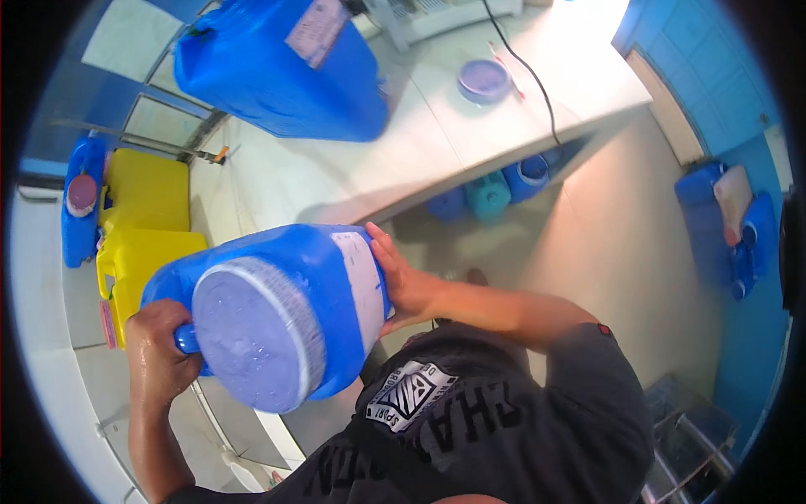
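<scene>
White counter (420, 109) | blue drum (340, 273): long axis tilted, lid (252, 336) facing up-left | left grip (159, 349) clenching handle (186, 338); right grip (407, 286) spread against side

Just beyond the left grip (164, 351) are yellow jerrycans (149, 189). Farther off, between the grips, a blue jerrycan (281, 80) stands on the white counter (353, 172). Beyond the right grip (405, 281), a teal container (487, 197) sits underneath.
</scene>
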Motion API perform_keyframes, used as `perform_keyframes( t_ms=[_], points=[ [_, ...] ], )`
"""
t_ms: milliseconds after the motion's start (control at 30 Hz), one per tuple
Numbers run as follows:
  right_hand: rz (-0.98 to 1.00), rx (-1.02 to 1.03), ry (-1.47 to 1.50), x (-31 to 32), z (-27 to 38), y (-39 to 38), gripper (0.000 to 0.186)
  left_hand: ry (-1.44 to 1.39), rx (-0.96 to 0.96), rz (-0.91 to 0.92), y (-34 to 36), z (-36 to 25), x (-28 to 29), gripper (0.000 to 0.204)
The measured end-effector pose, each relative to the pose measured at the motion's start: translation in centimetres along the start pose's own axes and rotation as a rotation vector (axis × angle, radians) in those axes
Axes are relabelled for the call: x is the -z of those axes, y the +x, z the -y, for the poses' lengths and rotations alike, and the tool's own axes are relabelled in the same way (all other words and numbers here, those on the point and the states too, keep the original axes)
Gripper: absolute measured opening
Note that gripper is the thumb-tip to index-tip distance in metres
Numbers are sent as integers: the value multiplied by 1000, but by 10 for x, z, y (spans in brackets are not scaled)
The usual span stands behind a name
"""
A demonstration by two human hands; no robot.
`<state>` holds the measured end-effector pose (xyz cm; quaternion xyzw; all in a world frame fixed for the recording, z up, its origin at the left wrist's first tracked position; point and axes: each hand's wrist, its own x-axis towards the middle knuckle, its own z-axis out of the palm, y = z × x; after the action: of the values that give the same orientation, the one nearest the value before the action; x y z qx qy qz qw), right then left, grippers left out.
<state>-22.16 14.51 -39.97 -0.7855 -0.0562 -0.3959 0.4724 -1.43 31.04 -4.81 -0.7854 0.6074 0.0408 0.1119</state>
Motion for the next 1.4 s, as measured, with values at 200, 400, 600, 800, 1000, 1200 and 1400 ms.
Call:
perform_keyframes(
  t_ms=[200,400,600,800,1000,1200,1400],
  points=[
    [444,-548,-121,60,-43,-135,106,-441,-63,740,45,-81,-119,41],
    [-234,-1721,-349,307,26,-554,57,-157,-118,943,98,-223,-417,49],
    [-100,-2725,-1027,467,373,-853,43,-190,-340,1148,227,-429,-623,65],
    [-605,-2479,-749,407,425,-866,33,-546,-13,1101,383,-659,-689,71],
    [-496,-2470,-196,288,303,-852,43,-911,-281,447,509,-840,-564,55],
    [-385,-1953,-278,319,130,-758,43,-964,-683,883,427,-787,-357,48],
    [-297,-1469,-502,417,25,-540,39,-643,-751,887,332,-548,-177,50]
  ],
)
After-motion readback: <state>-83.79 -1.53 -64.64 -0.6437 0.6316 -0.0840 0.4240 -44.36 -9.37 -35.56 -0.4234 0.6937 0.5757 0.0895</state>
